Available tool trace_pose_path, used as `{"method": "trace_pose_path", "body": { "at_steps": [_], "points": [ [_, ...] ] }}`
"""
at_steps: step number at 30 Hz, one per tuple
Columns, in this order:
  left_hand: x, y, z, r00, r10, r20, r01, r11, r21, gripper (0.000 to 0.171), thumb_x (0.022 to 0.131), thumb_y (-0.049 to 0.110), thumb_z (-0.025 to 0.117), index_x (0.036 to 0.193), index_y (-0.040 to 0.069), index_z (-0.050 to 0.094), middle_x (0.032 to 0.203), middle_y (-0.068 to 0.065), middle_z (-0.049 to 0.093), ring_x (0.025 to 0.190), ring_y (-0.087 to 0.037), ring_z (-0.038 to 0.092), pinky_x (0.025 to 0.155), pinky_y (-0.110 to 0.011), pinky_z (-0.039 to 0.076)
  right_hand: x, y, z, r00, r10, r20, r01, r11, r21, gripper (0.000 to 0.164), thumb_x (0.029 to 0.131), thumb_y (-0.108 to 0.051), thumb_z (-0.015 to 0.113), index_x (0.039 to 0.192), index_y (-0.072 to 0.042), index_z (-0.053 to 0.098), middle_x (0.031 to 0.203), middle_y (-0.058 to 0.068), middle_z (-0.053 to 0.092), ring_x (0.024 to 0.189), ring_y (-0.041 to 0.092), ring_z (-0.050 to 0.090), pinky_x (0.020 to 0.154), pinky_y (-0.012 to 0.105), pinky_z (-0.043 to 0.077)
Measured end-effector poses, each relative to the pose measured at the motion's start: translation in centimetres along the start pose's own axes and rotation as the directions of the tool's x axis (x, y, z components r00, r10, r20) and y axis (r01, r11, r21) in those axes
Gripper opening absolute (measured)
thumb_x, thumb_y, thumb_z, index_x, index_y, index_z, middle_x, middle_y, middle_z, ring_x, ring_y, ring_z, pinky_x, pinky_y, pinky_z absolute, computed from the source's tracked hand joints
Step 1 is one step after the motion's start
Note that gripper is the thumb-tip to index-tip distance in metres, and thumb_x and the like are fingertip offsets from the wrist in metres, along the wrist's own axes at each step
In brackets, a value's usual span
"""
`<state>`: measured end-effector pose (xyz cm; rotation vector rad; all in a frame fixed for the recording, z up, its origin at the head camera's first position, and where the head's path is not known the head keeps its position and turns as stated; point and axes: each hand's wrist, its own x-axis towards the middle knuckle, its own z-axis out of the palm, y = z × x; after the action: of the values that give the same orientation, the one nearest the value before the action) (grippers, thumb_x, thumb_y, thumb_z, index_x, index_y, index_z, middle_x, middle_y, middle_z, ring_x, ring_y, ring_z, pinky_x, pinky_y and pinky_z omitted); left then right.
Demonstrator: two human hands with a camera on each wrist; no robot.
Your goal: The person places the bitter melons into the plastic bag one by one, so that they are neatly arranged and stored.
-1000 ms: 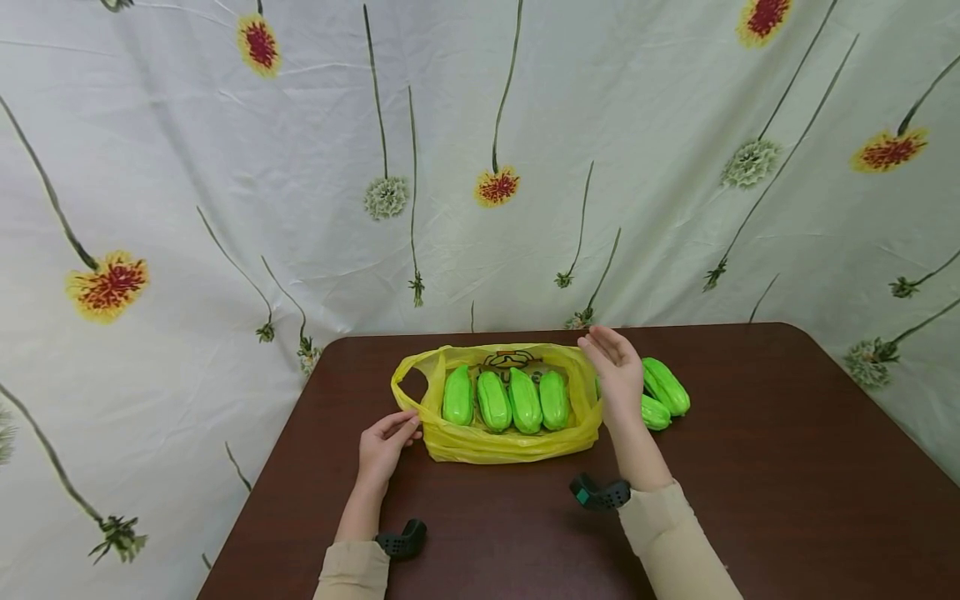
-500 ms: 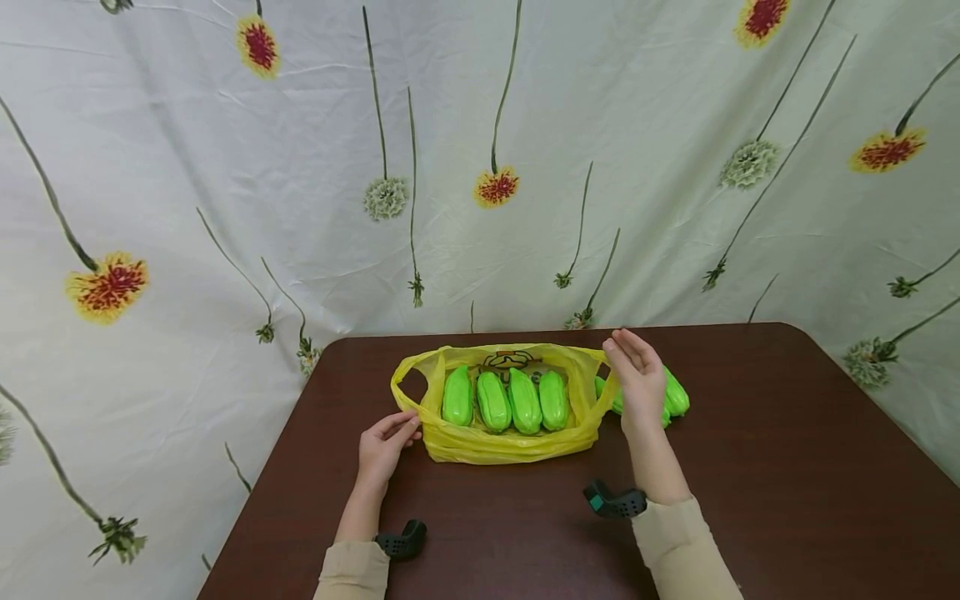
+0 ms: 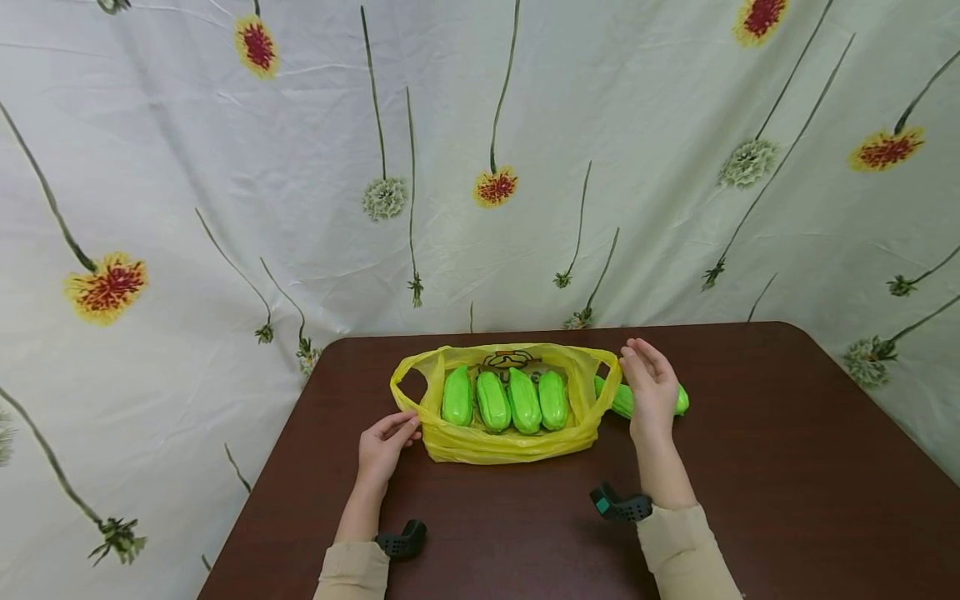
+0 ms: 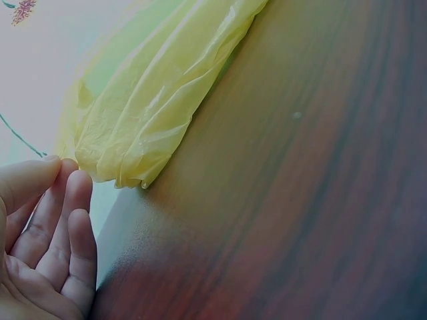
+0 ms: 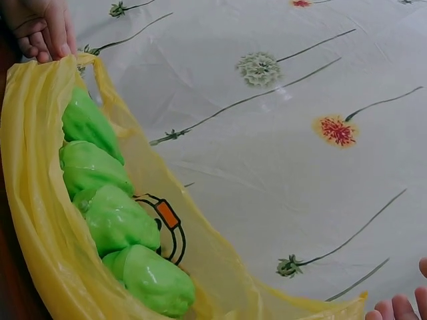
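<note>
A yellow plastic bag point(image 3: 510, 446) lies on the table with its mouth spread upward. Inside sit several bright green, ribbed, elongated vegetables point(image 3: 492, 402) side by side, also seen in the right wrist view as green vegetables point(image 5: 120, 217). My left hand point(image 3: 381, 450) pinches the bag's left front edge between thumb and fingertips. Just outside the bag's right handle is my right hand point(image 3: 651, 387), its fingertips close to the plastic. In the right wrist view its fingers point(image 5: 403, 308) look extended, the thumb apart from them and nothing seen between.
More green vegetables point(image 3: 622, 402) lie on the table right of the bag, partly hidden by my right hand. The dark brown table point(image 3: 510, 525) ends at a hanging white flowered cloth point(image 3: 645, 125) behind the bag. Black cameras point(image 3: 401, 540) sit on both wrists.
My right hand has moved to the right and slightly nearer, and the bag's right handle has been drawn out to the right. The left hand and the vegetables in the bag stay put.
</note>
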<state>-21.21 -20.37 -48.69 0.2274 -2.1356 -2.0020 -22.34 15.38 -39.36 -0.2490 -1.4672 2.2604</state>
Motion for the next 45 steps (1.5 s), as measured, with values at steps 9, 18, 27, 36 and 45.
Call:
{"method": "trace_pose_path", "body": {
  "at_steps": [9,18,27,36,45],
  "points": [
    [0.0,-0.1,0.1,1.000,0.001,-0.001,-0.001,1.000,0.008,0.032,0.086,0.019,0.070,0.109,-0.003,0.068,0.097,-0.010,0.069,0.072,-0.011,0.066,0.069,-0.023,0.052,0.8,1.0,-1.4,0.999,0.005,-0.040,-0.010,0.994,-0.112,0.034,0.091,-0.015,0.063,0.121,-0.002,0.057,0.117,0.005,0.058,0.103,0.009,0.055,0.094,0.029,0.045],
    [0.0,0.0,0.0,1.000,-0.006,-0.002,0.006,1.000,0.011,0.030,0.086,0.017,0.069,0.109,-0.002,0.068,0.098,-0.010,0.069,0.073,-0.012,0.066,0.069,-0.024,0.052,1.4,1.9,-2.6,0.998,0.030,-0.049,-0.039,0.979,-0.198,0.042,0.090,-0.019,0.065,0.126,0.001,0.054,0.121,0.011,0.055,0.099,0.007,0.056,0.094,0.029,0.044],
    [0.0,0.0,0.0,1.000,0.003,-0.005,-0.003,1.000,0.006,0.028,0.086,0.015,0.069,0.108,-0.003,0.068,0.098,-0.011,0.069,0.072,-0.012,0.066,0.069,-0.024,0.052,2.1,1.8,-3.7,0.998,0.067,-0.016,-0.068,0.941,-0.331,0.041,0.090,-0.021,0.064,0.125,-0.002,0.056,0.122,0.008,0.057,0.104,0.007,0.052,0.089,0.022,0.042],
    [0.0,-0.1,0.1,1.000,0.008,0.002,-0.008,1.000,0.004,0.029,0.086,0.015,0.070,0.108,-0.003,0.068,0.099,-0.011,0.069,0.072,-0.012,0.066,0.069,-0.023,0.052,3.1,1.7,-5.2,0.993,0.116,0.007,-0.103,0.908,-0.405,0.047,0.089,-0.025,0.065,0.129,-0.003,0.053,0.129,0.010,0.054,0.110,0.007,0.049,0.094,0.027,0.038],
    [0.1,-0.2,0.1,1.000,0.006,0.000,-0.006,1.000,0.003,0.029,0.086,0.016,0.070,0.108,-0.003,0.068,0.098,-0.011,0.069,0.073,-0.013,0.066,0.069,-0.023,0.052,4.9,4.5,-7.1,0.998,0.054,0.041,-0.029,0.880,-0.474,0.053,0.082,-0.040,0.071,0.125,-0.011,0.058,0.119,-0.002,0.060,0.106,0.005,0.053,0.090,0.025,0.042]
  ]
}}
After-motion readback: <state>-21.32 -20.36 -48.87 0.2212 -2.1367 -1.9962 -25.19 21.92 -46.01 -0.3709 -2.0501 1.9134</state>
